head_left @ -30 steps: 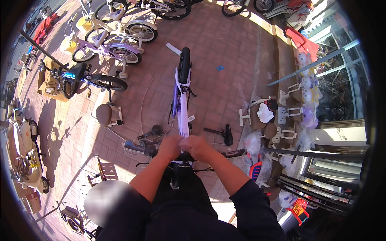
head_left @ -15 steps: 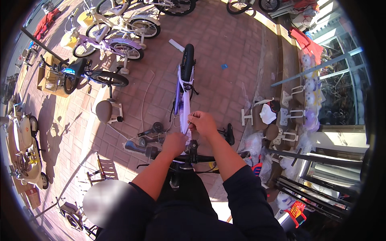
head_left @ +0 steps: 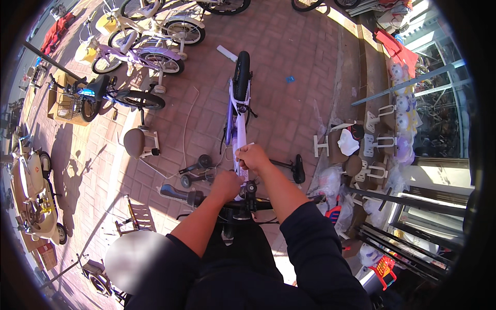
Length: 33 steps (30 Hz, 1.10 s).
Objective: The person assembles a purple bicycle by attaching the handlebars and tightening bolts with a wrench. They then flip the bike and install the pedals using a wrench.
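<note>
A small white-and-purple bicycle (head_left: 240,121) stands in front of me, its black tyre (head_left: 241,77) pointing away and its black handlebar (head_left: 243,207) close to my body. Both my hands are over the frame tube just beyond the handlebar stem (head_left: 250,189). My left hand (head_left: 227,186) is closed low on the tube by the stem; its fingertips are mostly hidden. A little farther along, my right hand (head_left: 252,157) is pinched with fingers curled against the tube. What either hand pinches is too small to make out.
Left of the bicycle lie small black wheels (head_left: 203,161) on the brick paving. A brown seat (head_left: 134,143) rests farther left. Parked bicycles (head_left: 160,63) stand at the far left, a scooter (head_left: 39,206) at the left edge. Brown-and-white seats (head_left: 338,147) and plastic wrap (head_left: 326,181) line the right.
My right hand has shifted slightly left along the tube and curled more over it. My left hand has moved a little right, toward the stem. The view has shifted slightly.
</note>
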Each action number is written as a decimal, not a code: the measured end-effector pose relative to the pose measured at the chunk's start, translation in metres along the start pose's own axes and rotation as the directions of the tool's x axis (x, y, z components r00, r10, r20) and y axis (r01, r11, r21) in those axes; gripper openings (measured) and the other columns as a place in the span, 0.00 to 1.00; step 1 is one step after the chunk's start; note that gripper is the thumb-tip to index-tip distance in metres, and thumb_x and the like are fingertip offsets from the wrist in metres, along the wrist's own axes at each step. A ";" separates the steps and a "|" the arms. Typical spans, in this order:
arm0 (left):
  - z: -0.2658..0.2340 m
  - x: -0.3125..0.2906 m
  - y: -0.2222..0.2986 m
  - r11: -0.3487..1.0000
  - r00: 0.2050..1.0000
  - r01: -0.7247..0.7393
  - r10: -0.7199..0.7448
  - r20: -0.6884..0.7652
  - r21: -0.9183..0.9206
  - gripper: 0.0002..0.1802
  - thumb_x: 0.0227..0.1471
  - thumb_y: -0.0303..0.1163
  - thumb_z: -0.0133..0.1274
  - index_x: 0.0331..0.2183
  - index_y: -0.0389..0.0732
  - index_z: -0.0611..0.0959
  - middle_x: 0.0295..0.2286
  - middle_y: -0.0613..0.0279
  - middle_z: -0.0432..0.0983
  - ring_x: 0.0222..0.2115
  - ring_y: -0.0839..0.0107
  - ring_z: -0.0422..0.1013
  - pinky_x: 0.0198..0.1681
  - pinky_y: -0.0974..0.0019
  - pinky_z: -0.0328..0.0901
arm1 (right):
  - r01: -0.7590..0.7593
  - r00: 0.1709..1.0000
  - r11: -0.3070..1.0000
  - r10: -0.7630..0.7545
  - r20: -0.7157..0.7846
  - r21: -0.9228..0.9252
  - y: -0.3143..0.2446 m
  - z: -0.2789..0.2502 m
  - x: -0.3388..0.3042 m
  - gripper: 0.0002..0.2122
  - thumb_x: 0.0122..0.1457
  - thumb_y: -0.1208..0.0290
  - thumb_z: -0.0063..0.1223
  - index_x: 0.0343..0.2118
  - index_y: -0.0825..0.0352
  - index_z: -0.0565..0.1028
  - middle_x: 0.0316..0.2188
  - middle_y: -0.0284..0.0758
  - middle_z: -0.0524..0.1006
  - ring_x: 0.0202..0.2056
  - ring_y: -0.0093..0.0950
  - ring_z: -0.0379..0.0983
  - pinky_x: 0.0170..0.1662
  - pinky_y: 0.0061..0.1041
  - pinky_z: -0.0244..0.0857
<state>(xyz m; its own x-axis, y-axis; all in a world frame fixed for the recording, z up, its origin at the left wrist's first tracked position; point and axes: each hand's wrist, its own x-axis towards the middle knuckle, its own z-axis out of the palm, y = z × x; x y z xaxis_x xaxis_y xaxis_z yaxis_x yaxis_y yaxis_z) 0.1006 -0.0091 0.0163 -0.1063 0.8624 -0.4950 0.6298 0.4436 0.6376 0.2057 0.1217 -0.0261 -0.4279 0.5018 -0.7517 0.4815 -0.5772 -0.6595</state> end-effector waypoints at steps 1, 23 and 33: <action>0.002 0.002 -0.004 0.998 1.000 0.016 -0.015 0.021 -0.054 0.18 0.55 0.41 0.55 0.28 0.34 0.85 0.28 0.39 0.78 0.33 0.43 0.76 0.37 0.47 0.68 | -0.012 1.000 1.000 0.012 -0.004 -0.007 0.002 0.002 0.004 0.09 0.61 0.68 0.56 0.27 0.67 0.78 0.21 0.28 0.76 0.19 0.18 0.69 0.22 0.20 0.65; 0.010 -0.021 -0.028 0.958 0.962 -0.275 0.273 0.029 0.081 0.18 0.50 0.27 0.53 0.45 0.44 0.83 0.36 0.46 0.80 0.39 0.47 0.76 0.43 0.50 0.70 | 0.693 0.515 0.493 -0.849 -0.116 -0.526 0.031 0.044 -0.164 0.09 0.51 0.80 0.63 0.36 0.65 0.79 0.32 0.39 0.81 0.33 0.38 0.79 0.36 0.30 0.73; -0.009 -0.023 -0.006 0.986 0.988 -0.151 0.147 -0.056 -0.068 0.12 0.53 0.36 0.56 0.37 0.40 0.84 0.32 0.46 0.80 0.34 0.47 0.77 0.38 0.50 0.69 | 0.297 0.941 0.955 -0.290 -0.172 0.012 -0.031 0.006 -0.096 0.04 0.61 0.75 0.54 0.34 0.68 0.78 0.28 0.32 0.80 0.28 0.22 0.78 0.34 0.22 0.74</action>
<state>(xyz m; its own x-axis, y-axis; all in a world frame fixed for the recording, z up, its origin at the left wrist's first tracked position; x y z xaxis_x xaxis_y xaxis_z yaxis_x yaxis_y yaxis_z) 0.0921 -0.0290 0.0289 -0.0557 0.9306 -0.3617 0.5846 0.3241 0.7438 0.2278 0.0876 0.0667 -0.4112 0.7506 -0.5172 0.3234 -0.4103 -0.8527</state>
